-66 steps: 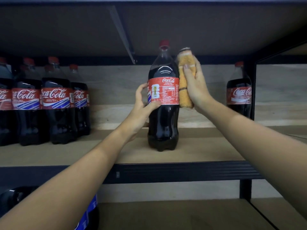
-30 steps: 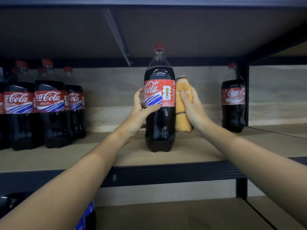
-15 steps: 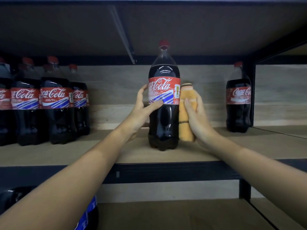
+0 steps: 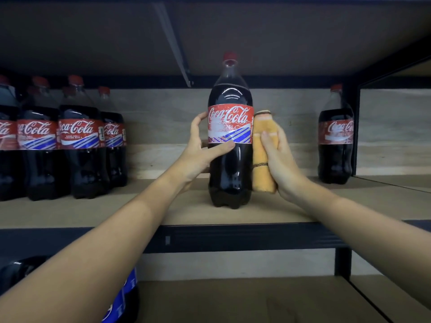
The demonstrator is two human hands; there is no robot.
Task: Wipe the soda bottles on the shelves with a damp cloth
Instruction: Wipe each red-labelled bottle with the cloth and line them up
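Soda bottle upright on the middle shelf. Left hand clasps its label; right hand holds the folded damp cloth flat against its side. Best practice: steady firmly, rotate, wipe full height.

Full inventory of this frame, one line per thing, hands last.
centre cola bottle: 1, dark with red label and cap, upright mid-shelf
left bottle group: at least 4, same colours, shelf left, partly cut off
far-right bottle: 1, same colours, by the black post
cloth: 1, orange, folded, against the centre bottle's right side
shelf: wood boards, black frame
lower bottles: blue labels, bottom left, count unclear
left hand: grips the centre bottle
right hand: holds the cloth
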